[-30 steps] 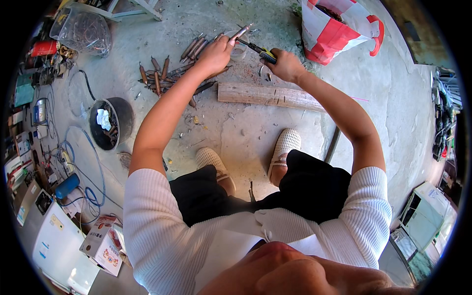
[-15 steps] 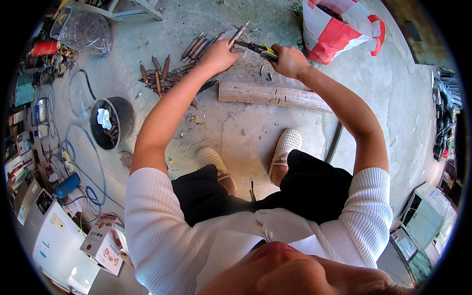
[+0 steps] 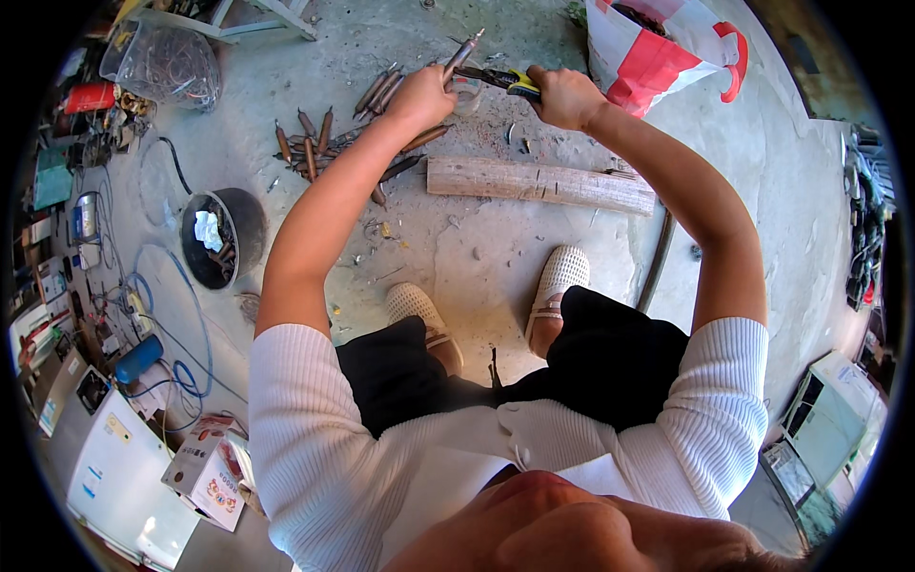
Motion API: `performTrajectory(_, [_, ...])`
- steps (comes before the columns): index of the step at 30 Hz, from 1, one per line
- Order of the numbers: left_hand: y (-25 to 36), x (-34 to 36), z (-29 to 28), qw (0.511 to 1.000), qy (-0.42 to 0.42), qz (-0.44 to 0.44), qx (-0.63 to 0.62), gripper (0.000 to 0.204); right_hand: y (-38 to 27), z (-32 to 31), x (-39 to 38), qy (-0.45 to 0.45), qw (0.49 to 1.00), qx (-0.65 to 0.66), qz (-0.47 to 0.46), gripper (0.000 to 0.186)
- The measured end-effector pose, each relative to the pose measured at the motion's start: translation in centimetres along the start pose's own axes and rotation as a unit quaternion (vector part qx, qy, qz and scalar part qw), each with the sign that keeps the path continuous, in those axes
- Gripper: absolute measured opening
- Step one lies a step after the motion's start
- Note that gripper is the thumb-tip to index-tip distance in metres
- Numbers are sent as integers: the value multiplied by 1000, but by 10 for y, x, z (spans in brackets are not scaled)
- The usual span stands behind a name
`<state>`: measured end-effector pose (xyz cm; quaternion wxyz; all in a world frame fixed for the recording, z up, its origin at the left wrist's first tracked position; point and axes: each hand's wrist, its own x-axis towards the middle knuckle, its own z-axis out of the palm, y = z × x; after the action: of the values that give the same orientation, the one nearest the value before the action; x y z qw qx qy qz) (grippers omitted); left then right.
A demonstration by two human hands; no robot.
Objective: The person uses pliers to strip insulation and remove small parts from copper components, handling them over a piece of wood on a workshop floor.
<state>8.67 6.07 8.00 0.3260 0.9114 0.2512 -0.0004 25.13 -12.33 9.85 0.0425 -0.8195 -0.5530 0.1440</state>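
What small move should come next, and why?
Perhaps check the bite of the pliers before squeezing: the right hand holds their tip close to the metal piece in the left hand, but contact is too small to tell.

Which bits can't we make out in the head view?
All in the head view:
Lower end of the held metal cylinder: hidden by the left hand.
Tip of the yellow-and-black tool: too small to tell whether it touches the cylinder.
Part of the cylinder pile: behind the left forearm.
Bottom of the black bucket: hidden by its contents.
Red-and-white bag: cut off by the upper edge.
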Motion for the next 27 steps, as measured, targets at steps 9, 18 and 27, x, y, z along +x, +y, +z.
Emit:
performTrajectory(9, [2,7,-3,999,-7,35,-3,20,17,-11,6,-2,999,-16,-33,29])
performTrajectory(18, [-1,2,6,991,50,-45,-119,24,-21,-12,-5,-10,996,61,70,35])
performTrajectory(27, [2,0,7,991,74,-40,-107,27,-31,-10,-16,6,993,77,93,42])
